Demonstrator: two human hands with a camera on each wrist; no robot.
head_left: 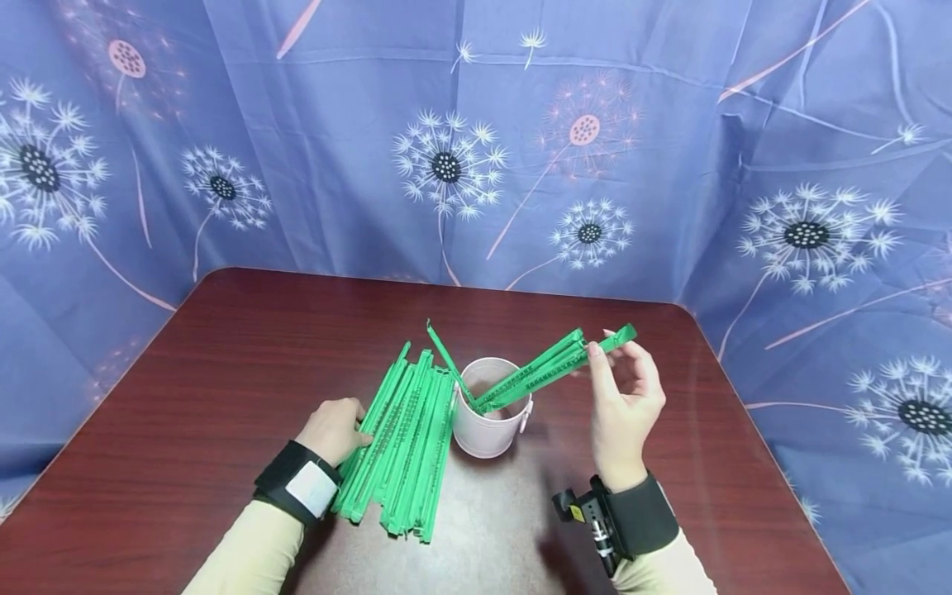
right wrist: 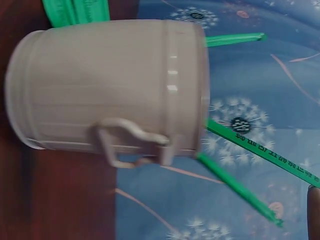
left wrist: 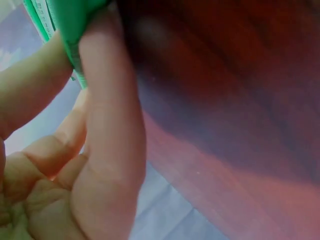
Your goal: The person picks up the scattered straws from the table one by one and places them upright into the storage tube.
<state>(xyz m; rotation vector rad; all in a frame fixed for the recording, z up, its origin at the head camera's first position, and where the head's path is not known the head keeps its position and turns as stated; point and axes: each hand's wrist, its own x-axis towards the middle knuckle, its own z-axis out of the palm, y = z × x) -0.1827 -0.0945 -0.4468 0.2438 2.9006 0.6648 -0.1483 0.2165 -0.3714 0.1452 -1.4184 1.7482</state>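
A pale pink bucket stands mid-table, with several green strips leaning out of it. My right hand pinches the upper end of a green strip that slants from the bucket up to the right. Another thin strip leans out to the left. A pile of green strips lies flat to the left of the bucket. My left hand is at the pile's left edge, and in the left wrist view its fingers pinch a green strip. The right wrist view shows the bucket with green strips sticking out.
The dark red wooden table has rounded far corners. A blue curtain with dandelion print closes it in at the back and both sides. A small lug juts from the bucket's side.
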